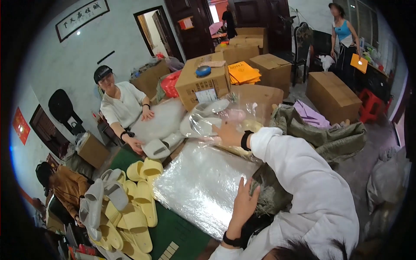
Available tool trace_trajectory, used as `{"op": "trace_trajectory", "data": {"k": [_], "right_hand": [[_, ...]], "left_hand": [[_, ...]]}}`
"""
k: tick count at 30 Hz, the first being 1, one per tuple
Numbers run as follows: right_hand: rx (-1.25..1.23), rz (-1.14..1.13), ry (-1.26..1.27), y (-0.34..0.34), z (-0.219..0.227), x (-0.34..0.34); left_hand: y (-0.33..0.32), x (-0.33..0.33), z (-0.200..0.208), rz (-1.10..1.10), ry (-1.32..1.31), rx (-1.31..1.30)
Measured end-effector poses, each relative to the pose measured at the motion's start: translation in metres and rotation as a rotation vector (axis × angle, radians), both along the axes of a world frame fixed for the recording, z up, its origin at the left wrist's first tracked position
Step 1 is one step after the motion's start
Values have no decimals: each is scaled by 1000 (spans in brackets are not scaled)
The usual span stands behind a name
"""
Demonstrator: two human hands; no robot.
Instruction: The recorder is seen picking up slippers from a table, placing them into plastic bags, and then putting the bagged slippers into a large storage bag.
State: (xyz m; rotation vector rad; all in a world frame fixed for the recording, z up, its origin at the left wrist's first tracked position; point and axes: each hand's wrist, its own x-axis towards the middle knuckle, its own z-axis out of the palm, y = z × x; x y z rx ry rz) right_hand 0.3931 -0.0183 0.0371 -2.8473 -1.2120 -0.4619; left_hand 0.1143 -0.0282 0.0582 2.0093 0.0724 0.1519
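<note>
Right hand [229, 133] reaches forward, fingers spread, fingertips at clear plastic [232, 114] around pale slippers [201, 125]; whether it grips, I cannot tell. Left hand [243, 207] nearer to body, fingers extended and apart, holding nothing, at right edge of shiny plastic stack [201, 180]; contact unclear. Hands well apart. Slippers lie beyond stack, near cardboard box [184, 89].

- The place looked like a makeshift packing workshop in a house-like room.
- Yellow and grey slippers [145, 203] lay heaped on a green surface [181, 229], beside glossy clear plastic packaging [203, 182].
- Cardboard cartons [333, 99] and a woven sack [342, 142] crowded around it.
- A framed inscription [82, 19] and a high-backed chair [302, 40] suggested a home.
</note>
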Motion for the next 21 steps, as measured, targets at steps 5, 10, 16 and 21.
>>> {"op": "trace_trajectory", "data": {"k": [5, 10, 16, 21], "right_hand": [[58, 237, -121, -10, 9, 8], [77, 176, -320, -22, 42, 32], [164, 10, -192, -84, 151, -28], [678, 210, -340, -208, 186, -74]], "left_hand": [[-21, 11, -25, -130, 409, 364], [-37, 2, -20, -116, 81, 606], [-40, 0, -29, 162, -100, 617], [-40, 18, -48, -276, 207, 69]]}}
